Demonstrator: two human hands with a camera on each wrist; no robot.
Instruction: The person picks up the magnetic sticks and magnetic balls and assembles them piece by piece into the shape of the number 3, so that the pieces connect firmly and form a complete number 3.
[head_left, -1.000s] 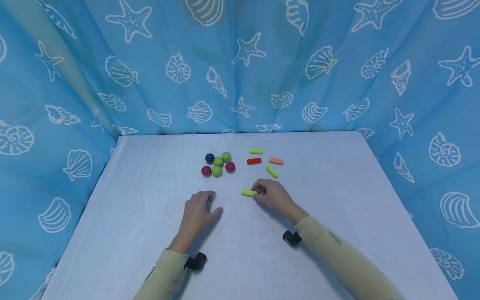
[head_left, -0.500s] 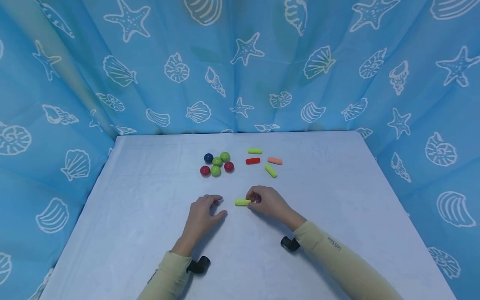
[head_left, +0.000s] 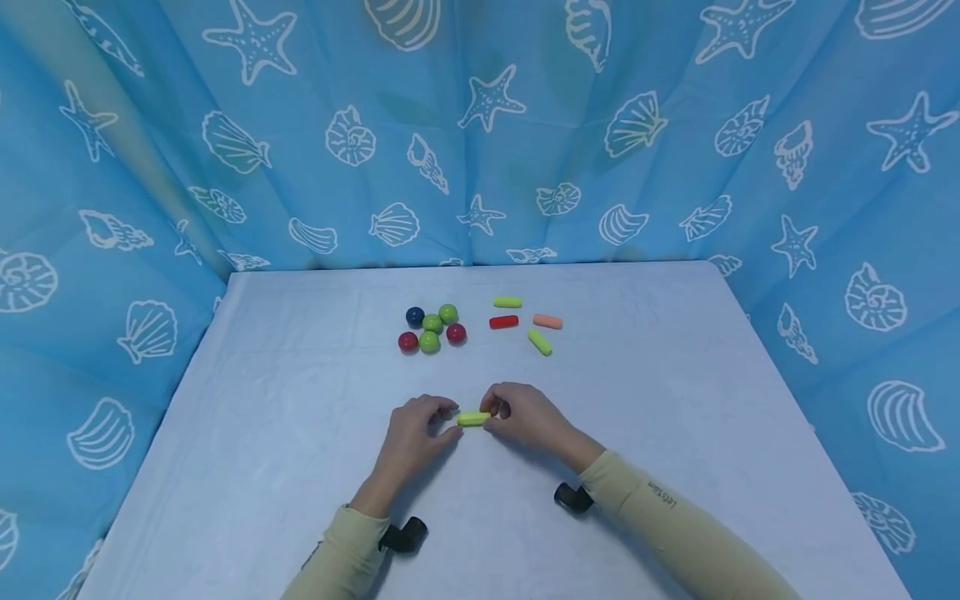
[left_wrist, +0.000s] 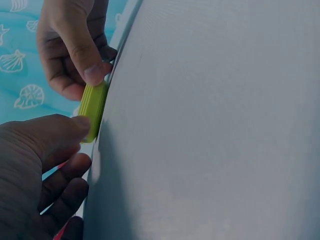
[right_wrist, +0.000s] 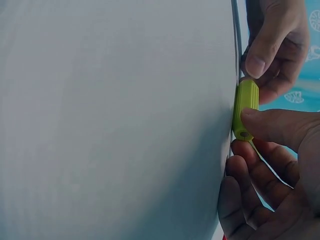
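Note:
My right hand (head_left: 528,414) pinches the right end of a short, ridged yellow-green stick (head_left: 472,418) between thumb and fingers, low over the table. A small hole shows in the stick's end (right_wrist: 244,134) in the right wrist view. At the opposite end, my left hand (head_left: 415,435) has its thumb and forefinger parted around the tip. The left thumb (left_wrist: 80,122) overlaps the stick in the left wrist view; whether it touches is unclear. Farther back lie a yellow-green stick (head_left: 507,302), a red stick (head_left: 504,322), an orange stick (head_left: 547,321) and another yellow-green stick (head_left: 540,342).
Left of the loose sticks sits a cluster of glossy balls: a dark blue ball (head_left: 415,317), red balls, one of them a red ball (head_left: 456,333), and several green ones, including a green ball (head_left: 430,342). A blue shell-print curtain (head_left: 465,183) borders the white-covered table (head_left: 637,375).
My right hand has brought the yellow-green stick leftward and nearer to me. My left hand has shifted slightly right, so its fingertips now stand at the stick's left end.

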